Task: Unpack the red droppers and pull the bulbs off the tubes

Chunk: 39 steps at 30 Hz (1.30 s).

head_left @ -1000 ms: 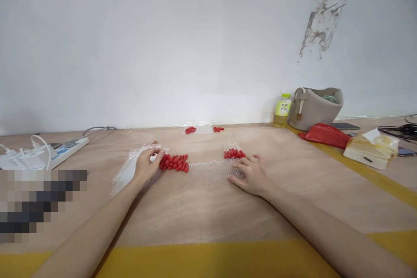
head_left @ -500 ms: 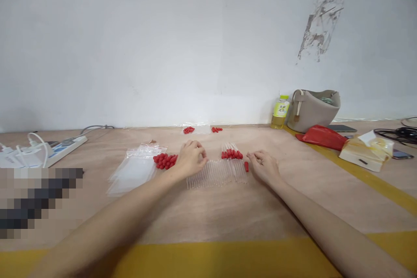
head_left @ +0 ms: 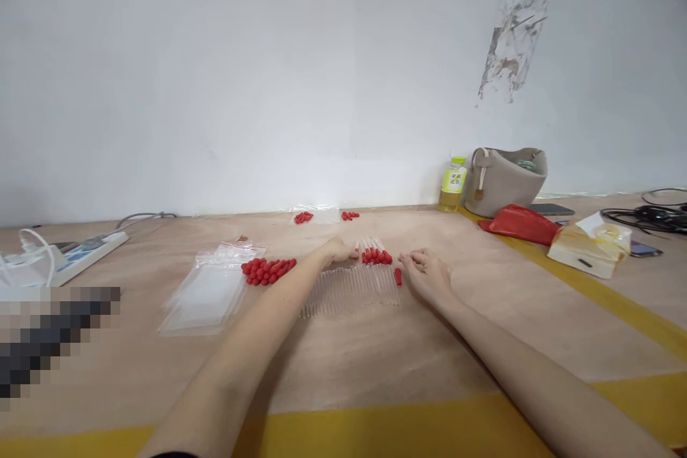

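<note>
My left hand (head_left: 339, 251) reaches to the left end of a group of clear tubes with red bulbs (head_left: 377, 256); its fingertips are at a red tip there, and the grip is too small to make out. My right hand (head_left: 426, 270) rests on the table to the right of that group, fingers bent, thumb and index close together. A single red bulb (head_left: 398, 277) lies just left of it. A row of clear thin tubes (head_left: 348, 290) lies nearer to me, partly behind my left forearm. Left of that forearm is a pile of red bulbs (head_left: 265, 270).
Clear zip bags (head_left: 207, 293) lie at the left, beyond them a power strip (head_left: 91, 257). Small red pieces (head_left: 303, 217) lie by the wall. At the right are a bottle (head_left: 454, 186), a grey bag (head_left: 507, 182), a red pouch (head_left: 520, 225) and a tissue pack (head_left: 587, 250).
My left hand has moved right and away from me, from beside the red pile to the bulbed tubes. The right hand has barely moved. The view has shifted slightly.
</note>
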{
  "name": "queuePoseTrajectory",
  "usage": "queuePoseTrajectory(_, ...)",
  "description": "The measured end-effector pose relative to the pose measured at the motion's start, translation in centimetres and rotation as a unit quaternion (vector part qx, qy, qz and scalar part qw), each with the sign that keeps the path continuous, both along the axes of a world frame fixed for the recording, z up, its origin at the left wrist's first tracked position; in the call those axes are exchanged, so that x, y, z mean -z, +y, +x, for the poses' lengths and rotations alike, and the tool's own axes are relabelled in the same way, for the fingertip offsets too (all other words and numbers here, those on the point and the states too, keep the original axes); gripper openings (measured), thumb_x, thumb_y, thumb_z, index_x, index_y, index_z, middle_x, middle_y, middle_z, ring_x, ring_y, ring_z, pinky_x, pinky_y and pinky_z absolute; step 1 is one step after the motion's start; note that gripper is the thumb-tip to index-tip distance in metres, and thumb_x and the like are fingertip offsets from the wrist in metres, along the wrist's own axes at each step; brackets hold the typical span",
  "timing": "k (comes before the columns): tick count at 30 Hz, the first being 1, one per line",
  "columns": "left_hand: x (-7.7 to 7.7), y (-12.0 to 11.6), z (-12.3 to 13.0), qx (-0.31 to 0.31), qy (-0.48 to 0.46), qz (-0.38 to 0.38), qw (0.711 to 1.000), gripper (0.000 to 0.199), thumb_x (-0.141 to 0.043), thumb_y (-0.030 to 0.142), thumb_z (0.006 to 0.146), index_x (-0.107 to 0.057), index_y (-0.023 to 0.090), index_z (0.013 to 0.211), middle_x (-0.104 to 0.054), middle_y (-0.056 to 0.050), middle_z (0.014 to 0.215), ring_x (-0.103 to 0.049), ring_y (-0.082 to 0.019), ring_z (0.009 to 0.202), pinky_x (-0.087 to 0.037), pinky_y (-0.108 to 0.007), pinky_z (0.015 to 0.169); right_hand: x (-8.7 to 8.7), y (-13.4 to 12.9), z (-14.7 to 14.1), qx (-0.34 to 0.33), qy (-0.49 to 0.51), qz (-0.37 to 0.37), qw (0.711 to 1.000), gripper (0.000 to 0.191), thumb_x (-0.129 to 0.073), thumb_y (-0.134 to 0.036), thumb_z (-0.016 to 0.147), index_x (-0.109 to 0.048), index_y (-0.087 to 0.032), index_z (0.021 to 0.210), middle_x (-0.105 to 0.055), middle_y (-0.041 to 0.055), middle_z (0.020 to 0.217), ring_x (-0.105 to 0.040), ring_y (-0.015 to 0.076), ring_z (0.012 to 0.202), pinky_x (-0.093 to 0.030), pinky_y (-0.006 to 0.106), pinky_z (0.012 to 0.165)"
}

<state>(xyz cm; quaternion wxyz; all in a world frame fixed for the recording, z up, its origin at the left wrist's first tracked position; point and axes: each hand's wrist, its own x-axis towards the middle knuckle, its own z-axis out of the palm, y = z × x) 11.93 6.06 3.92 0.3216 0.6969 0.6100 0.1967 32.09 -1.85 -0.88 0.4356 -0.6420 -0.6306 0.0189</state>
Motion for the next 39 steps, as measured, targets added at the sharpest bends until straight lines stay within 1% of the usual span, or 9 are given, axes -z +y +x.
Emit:
queuePoseTrajectory(4, -1.3, -2.0, -2.5, -0.005, 0.044, 0.129, 0.991, 0.014, -0.056, 0.026, 0.068, -0.048, 0.016, 0.062, -0.051, 0.0, 0.06, -0.048, -0.013, 0.058, -0.034, -0.024, 0.053, 0.3, 0.1, -0.1, -0.02, 0.005, 0.056, 0.998, 0.03, -0.044, -0.043, 0.08, -0.066, -0.022, 0.075, -0.059, 0.0036, 0.084, -0.054, 0.0189, 0.082, -0.037, 0.032, 0.071)
queuePoseTrajectory(7, -1.4, -5.2, -5.5, 0.008, 0.057, 0.222, 0.973, 0.007, -0.049, 0.025, 0.074, -0.046, 0.019, 0.075, -0.053, 0.0, 0.072, -0.049, -0.013, 0.066, -0.035, -0.024, 0.06, -0.1, -0.7, -0.9, -0.046, -0.022, 0.143, 0.988, 0.033, -0.048, -0.044, 0.078, -0.063, -0.02, 0.094, -0.058, 0.0076, 0.093, -0.053, 0.0211, 0.089, -0.039, 0.034, 0.076)
queuePoseTrajectory(11, 0.1, -9.9, -9.0, 0.101, 0.119, 0.377, 0.913, 0.006, -0.042, 0.024, 0.08, -0.045, 0.019, 0.077, -0.052, 0.0, 0.073, -0.048, -0.014, 0.067, -0.037, -0.026, 0.062, -1.0, -2.8, -3.0, -0.109, -0.127, 0.233, 0.958, 0.053, -0.055, -0.049, 0.073, -0.05, -0.019, 0.117, -0.053, 0.0116, 0.111, -0.048, 0.0243, 0.1, -0.034, 0.04, 0.086)
queuePoseTrajectory(15, 2.2, -12.6, -10.2, 0.148, 0.141, 0.465, 0.861, 0.009, -0.04, 0.022, 0.083, -0.045, 0.018, 0.076, -0.05, -0.002, 0.074, -0.048, -0.014, 0.069, -0.04, -0.027, 0.064, -1.2, -4.3, -5.3, -0.19, -0.216, 0.241, 0.927, 0.042, -0.055, -0.045, 0.077, -0.054, -0.023, 0.112, -0.058, 0.0076, 0.106, -0.048, 0.0226, 0.099, -0.027, 0.043, 0.091)
queuePoseTrajectory(22, 4.8, -12.7, -9.7, 0.183, 0.04, 0.472, 0.862, 0.006, -0.042, 0.016, 0.083, -0.047, 0.018, 0.081, -0.054, -0.003, 0.08, -0.051, -0.013, 0.073, -0.042, -0.026, 0.065, 0.0, -4.5, -6.8, -0.253, -0.278, 0.24, 0.895, 0.019, -0.049, -0.029, 0.084, -0.061, -0.024, 0.098, -0.063, 0.0003, 0.072, -0.052, 0.015, 0.077, -0.022, 0.044, 0.093)
queuePoseTrajectory(25, 4.7, -12.6, -9.2, 0.178, 0.032, 0.477, 0.86, 0.007, -0.045, 0.018, 0.083, -0.049, 0.018, 0.088, -0.056, -0.004, 0.083, -0.052, -0.014, 0.076, -0.043, -0.028, 0.069, 0.1, -4.5, -6.9, -0.261, -0.275, 0.238, 0.894, 0.018, -0.047, -0.025, 0.085, -0.062, -0.023, 0.095, -0.061, -0.0008, 0.065, -0.05, 0.0135, 0.07, -0.023, 0.043, 0.092)
queuePoseTrajectory(29, 3.9, -12.8, -8.5, 0.179, 0.071, 0.486, 0.852, 0.02, -0.049, 0.024, 0.082, -0.052, 0.019, 0.102, -0.059, -0.006, 0.094, -0.052, -0.018, 0.088, -0.039, -0.033, 0.079, 0.1, -4.7, -7.1, -0.272, -0.267, 0.243, 0.892, 0.019, -0.045, -0.023, 0.086, -0.061, -0.022, 0.097, -0.061, -0.001, 0.064, -0.048, 0.0129, 0.068, -0.025, 0.04, 0.089)
queuePoseTrajectory(32, 3.8, -12.8, -8.4, 0.195, 0.101, 0.489, 0.844, 0.013, -0.048, 0.025, 0.084, -0.058, 0.02, 0.091, -0.062, -0.003, 0.083, -0.052, -0.015, 0.079, -0.038, -0.032, 0.076, 0.3, -4.8, -7.2, -0.285, -0.268, 0.249, 0.886, 0.019, -0.045, -0.021, 0.085, -0.061, -0.023, 0.096, -0.059, -0.0024, 0.059, -0.046, 0.0119, 0.065, -0.024, 0.039, 0.089)
queuePoseTrajectory(39, 3.5, -13.2, -8.8, 0.235, 0.15, 0.507, 0.816, 0.023, -0.042, 0.023, 0.086, -0.062, 0.019, 0.075, -0.057, -0.001, 0.062, -0.047, -0.013, 0.067, -0.034, -0.031, 0.069, 0.0, -5.2, -6.6, -0.303, -0.268, 0.259, 0.877, 0.019, -0.045, -0.021, 0.084, -0.062, -0.023, 0.078, -0.058, -0.0037, 0.055, -0.043, 0.0109, 0.061, -0.024, 0.037, 0.084)
